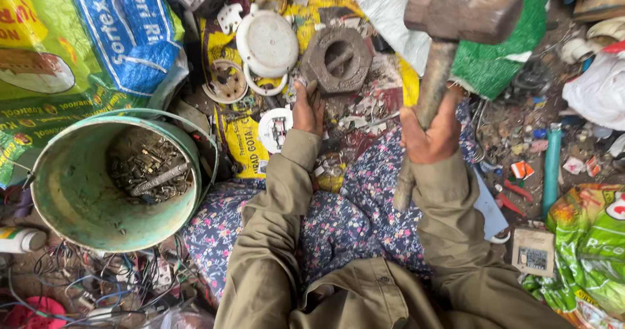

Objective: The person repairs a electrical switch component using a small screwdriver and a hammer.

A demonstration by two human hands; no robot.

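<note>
Right hand (430, 134) wraps the hammer (449, 36) handle, head raised at upper right. Left hand (308, 111) pinches a small piece against the hexagonal metal block (337, 59), upper centre. Strike squarely; keep your fingers low.

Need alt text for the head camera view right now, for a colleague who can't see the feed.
Looking down, the right hand holds a raised wooden-handled hammer while the left hand steadies something small against a rusty hexagonal metal block. A green bucket of metal scrap sits to the left, with white round plastic parts, printed sacks and loose wires around.
</note>
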